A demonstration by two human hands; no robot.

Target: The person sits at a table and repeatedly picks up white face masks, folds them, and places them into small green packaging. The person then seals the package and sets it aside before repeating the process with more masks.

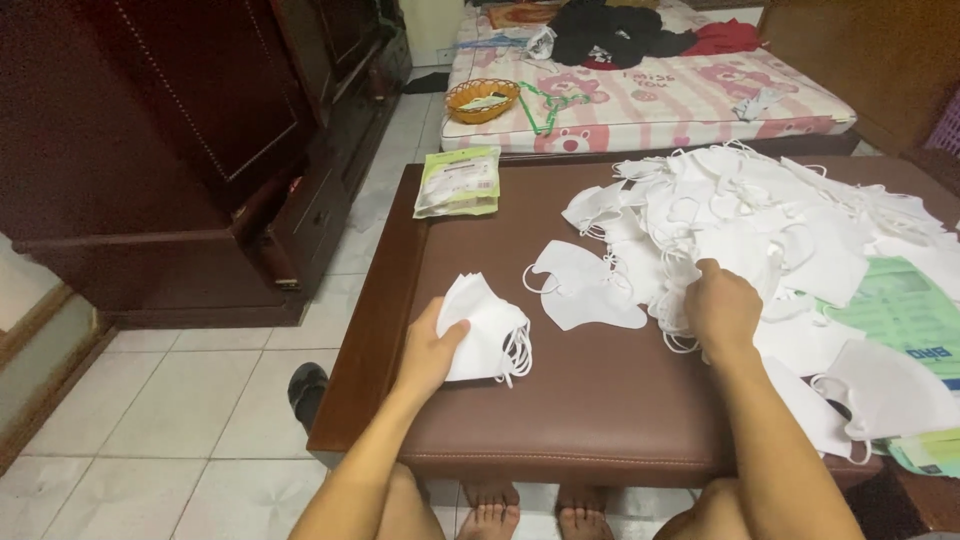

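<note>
— Where's the left hand (428, 352)?

— On the near-left part of the brown padded surface (600, 400). Its grip is closed around a neat stack of folded white face masks (487, 338), thumb on top, fingers underneath. The ear loops dangle off the stack's right edge.

— And the right hand (722, 308)?

— Knuckles up, at the near edge of the big loose pile of white masks (760, 225) that covers the right half of the surface. The fingers curl down into the pile; I cannot tell whether they have pinched a mask or are only touching.

— How do the two lie to each other?

— The pile is to the right of the stack and a little farther away. The right hand is already touching it, while the left is well apart from it. Between the hands, one single mask (585, 290) lies flat and spread, its long axis running roughly left to right, nearer the right hand than the left.

— Anything else about?

— Green-and-white packets (459, 182) at the far-left corner, green packaging (900, 310) under the pile's right side, and a bed (650, 95) beyond with an orange basket (482, 98) on it.
</note>
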